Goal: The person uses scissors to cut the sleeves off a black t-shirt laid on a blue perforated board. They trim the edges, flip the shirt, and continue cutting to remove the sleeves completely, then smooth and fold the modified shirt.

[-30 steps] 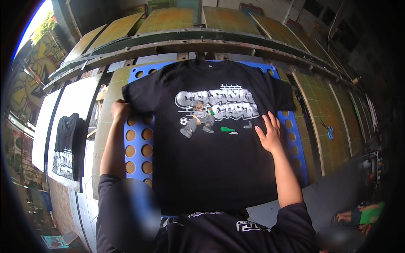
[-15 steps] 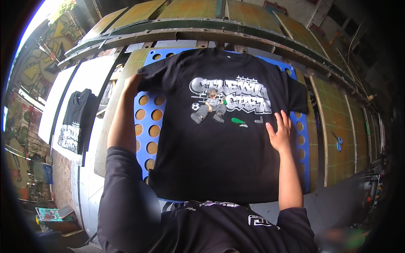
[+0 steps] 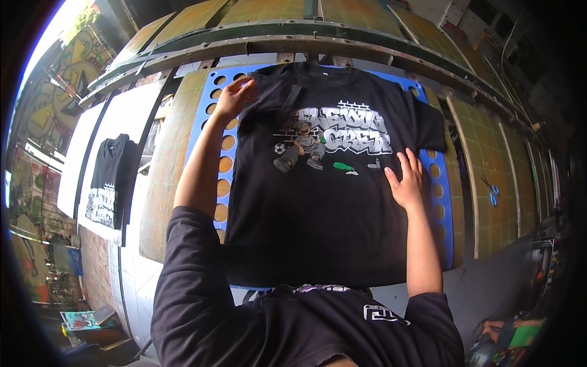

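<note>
A black T-shirt (image 3: 318,214) with a grey-and-white graphic print lies face up, collar away from me, on a blue board (image 3: 222,187) with round holes. My left hand (image 3: 236,98) is at the shirt's upper left, its curled fingers pinching the cloth by the sleeve. That sleeve is turned inward, and the fold covers the left end of the lettering. On the shirt's right half, just below the print, my right hand (image 3: 406,181) rests with fingers spread, holding nothing. The right sleeve (image 3: 431,128) stays stretched outward over the board.
A folded black shirt (image 3: 111,177) with a similar print lies on a white panel at the left. Blue-handled scissors (image 3: 493,193) rest on a yellowish panel at the right. Metal rails (image 3: 293,48) run behind the board, with more panels beyond. Part of a person (image 3: 504,335) shows at the lower right.
My left hand has moved right and up, bringing the left sleeve inward over part of the print and baring more of the board. My right hand has stayed nearly in place.
</note>
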`<action>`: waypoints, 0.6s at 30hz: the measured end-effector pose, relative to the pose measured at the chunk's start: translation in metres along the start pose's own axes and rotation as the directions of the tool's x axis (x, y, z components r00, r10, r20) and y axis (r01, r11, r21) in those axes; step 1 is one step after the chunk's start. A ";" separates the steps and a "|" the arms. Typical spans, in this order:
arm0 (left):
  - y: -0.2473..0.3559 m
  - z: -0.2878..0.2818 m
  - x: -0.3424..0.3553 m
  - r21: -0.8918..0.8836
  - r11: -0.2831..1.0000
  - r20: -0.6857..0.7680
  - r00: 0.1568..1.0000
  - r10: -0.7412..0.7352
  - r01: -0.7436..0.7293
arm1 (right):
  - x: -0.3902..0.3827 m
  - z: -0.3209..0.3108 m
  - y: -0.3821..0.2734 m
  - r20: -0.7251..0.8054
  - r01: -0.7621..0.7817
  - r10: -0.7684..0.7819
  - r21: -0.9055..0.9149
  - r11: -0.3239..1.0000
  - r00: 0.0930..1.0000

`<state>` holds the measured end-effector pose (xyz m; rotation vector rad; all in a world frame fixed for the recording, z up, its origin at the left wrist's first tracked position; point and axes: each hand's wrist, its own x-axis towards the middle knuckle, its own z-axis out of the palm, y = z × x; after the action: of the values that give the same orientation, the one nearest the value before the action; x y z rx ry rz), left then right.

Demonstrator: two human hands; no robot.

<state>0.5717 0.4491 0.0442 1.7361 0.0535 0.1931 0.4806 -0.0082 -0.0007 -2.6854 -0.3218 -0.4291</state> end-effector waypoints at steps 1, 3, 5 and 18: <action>-0.031 -0.011 0.009 0.111 0.991 0.013 0.997 0.077 -0.078 | 0.003 0.000 -0.003 0.007 0.012 -0.012 0.007 1.000 1.000; -0.045 0.004 0.001 0.517 0.802 0.145 0.954 0.264 -0.300 | 0.001 0.001 0.000 0.019 -0.009 0.009 -0.001 1.000 1.000; -0.051 0.022 -0.008 0.821 0.504 0.189 0.960 0.205 -0.269 | 0.000 0.001 -0.001 0.024 -0.021 0.021 0.008 1.000 1.000; -0.026 0.077 -0.052 0.930 0.367 0.051 0.994 -0.099 -0.011 | 0.033 -0.011 0.043 -0.217 -0.008 0.035 0.125 0.992 0.975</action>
<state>0.5348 0.3712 0.0010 2.9263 0.1646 0.0065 0.5207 -0.0462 0.0052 -2.4898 -0.2458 -0.6702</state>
